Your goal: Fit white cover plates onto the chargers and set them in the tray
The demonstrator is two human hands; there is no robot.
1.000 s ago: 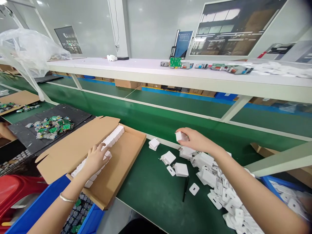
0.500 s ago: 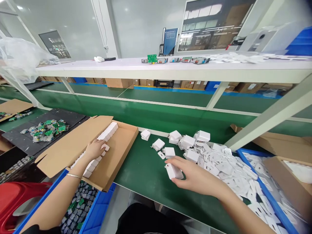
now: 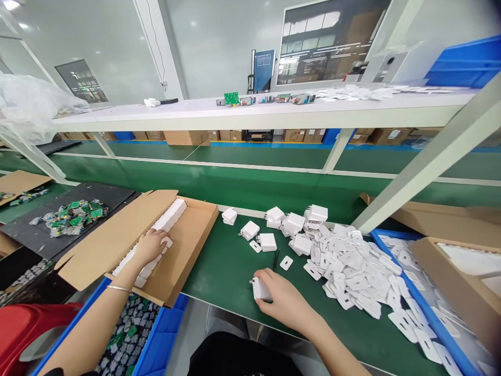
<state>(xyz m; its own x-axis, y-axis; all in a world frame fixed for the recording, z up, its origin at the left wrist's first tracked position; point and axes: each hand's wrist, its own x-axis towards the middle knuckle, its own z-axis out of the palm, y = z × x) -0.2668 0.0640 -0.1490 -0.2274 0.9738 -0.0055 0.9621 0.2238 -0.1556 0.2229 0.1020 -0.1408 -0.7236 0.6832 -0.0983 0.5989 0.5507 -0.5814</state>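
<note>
White boxy plastic charger drawn nearer, singled out
Right hand grasps it; left hand touches white plastic block, grip unclear.

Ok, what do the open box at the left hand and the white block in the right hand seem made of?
The open box looks like cardboard: matte brown, thin folded panels. The white block is probably hard plastic, smooth and uniformly white with neat edges, though the right hand hides part of it.
</note>
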